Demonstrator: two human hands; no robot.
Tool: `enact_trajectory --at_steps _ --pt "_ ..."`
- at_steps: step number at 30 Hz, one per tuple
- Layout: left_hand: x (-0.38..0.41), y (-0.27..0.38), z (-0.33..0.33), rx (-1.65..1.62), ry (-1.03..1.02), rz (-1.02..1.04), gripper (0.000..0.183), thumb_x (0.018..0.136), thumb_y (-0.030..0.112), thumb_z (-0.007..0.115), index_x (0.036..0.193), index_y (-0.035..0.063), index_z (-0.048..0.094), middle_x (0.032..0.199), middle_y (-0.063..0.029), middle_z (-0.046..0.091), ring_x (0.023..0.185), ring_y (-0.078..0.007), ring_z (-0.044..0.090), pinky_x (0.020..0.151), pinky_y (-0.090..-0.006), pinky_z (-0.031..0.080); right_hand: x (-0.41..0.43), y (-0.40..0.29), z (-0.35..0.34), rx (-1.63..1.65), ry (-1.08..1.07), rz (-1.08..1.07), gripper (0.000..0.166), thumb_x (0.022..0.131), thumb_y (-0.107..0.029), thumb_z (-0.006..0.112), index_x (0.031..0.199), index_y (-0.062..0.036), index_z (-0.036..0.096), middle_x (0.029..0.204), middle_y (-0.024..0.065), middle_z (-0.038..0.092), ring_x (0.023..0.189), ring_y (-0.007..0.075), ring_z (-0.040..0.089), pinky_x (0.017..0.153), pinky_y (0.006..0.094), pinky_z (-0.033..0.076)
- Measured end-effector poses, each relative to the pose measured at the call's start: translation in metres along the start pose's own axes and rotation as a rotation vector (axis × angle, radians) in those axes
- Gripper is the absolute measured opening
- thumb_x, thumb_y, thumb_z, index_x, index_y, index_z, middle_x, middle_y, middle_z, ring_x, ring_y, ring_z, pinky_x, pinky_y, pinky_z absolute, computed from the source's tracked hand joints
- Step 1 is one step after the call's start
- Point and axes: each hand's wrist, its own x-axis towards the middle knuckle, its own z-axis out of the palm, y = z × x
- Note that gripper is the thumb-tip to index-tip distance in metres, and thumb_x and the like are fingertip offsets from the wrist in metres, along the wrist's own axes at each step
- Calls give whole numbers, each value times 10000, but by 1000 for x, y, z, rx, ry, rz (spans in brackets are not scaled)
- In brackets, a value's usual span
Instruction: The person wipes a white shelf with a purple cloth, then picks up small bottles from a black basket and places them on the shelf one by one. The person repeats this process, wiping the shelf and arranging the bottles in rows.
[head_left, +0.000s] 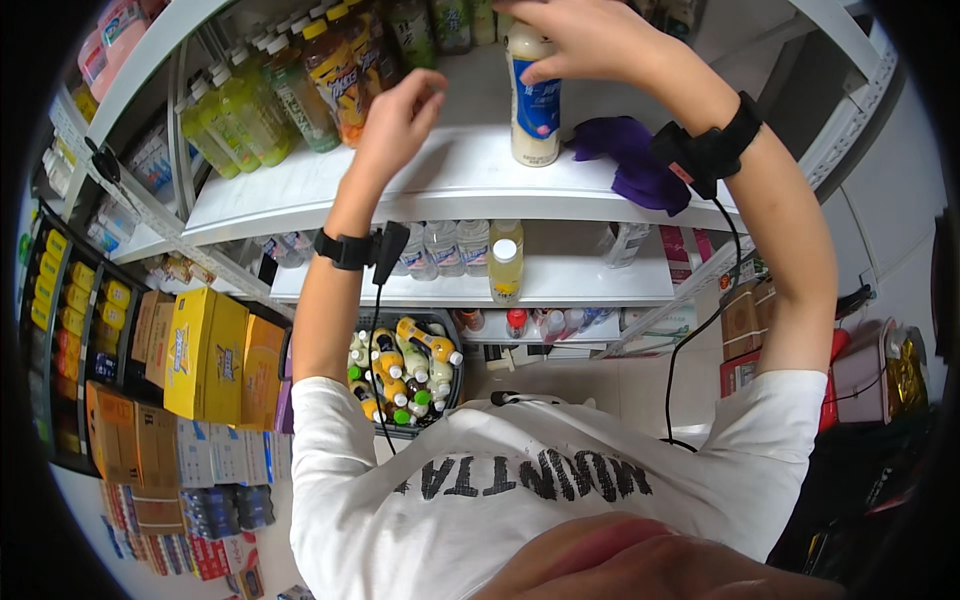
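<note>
My right hand (589, 37) is around the upper part of a cream-coloured drink bottle (535, 112) with a blue label. The bottle stands upright on the white metal shelf (450, 169); its cap is largely hidden by my fingers. My left hand (401, 112) hovers over the same shelf with bent fingers and nothing visible in them. Just left of it stand bottles of iced tea (334, 79) with yellow caps. Beside the cream-coloured bottle, a crumpled purple cloth (630, 161) hangs slightly over the shelf's front edge.
Rows of green drink bottles (236, 120) fill the shelf's left side. Below, water bottles (444, 251) and a yellow drink bottle (506, 270) stand on another shelf. A dark basket (454, 360) holds several mixed bottles. Cartons (206, 356) are stacked at left. Cables hang from both wrist straps.
</note>
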Motion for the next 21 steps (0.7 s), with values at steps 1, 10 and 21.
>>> enact_trajectory --at_steps 1,10,21 --pt "-12 -10 3 -27 -18 -58 174 958 84 658 1125 34 652 801 -126 688 659 -207 635 659 -349 527 2 -7 -2 -46 -41 10 478 804 -368 823 1119 -38 682 971 206 711 942 372 707 798 467 574" --pt "-47 -47 5 -442 -96 -446 144 1030 112 540 1063 39 659 740 -1 630 636 -53 521 569 -223 414 24 45 40 -435 167 -233 318 823 -286 801 949 -12 701 901 174 699 841 343 665 703 432 535" --pt "-51 -43 1 -472 -99 -511 194 964 59 520 1104 40 653 682 25 564 535 -29 470 456 -210 340 43 167 72 -324 -130 203 724 781 -325 852 1357 21 584 1392 275 536 1294 446 521 1048 532 457"
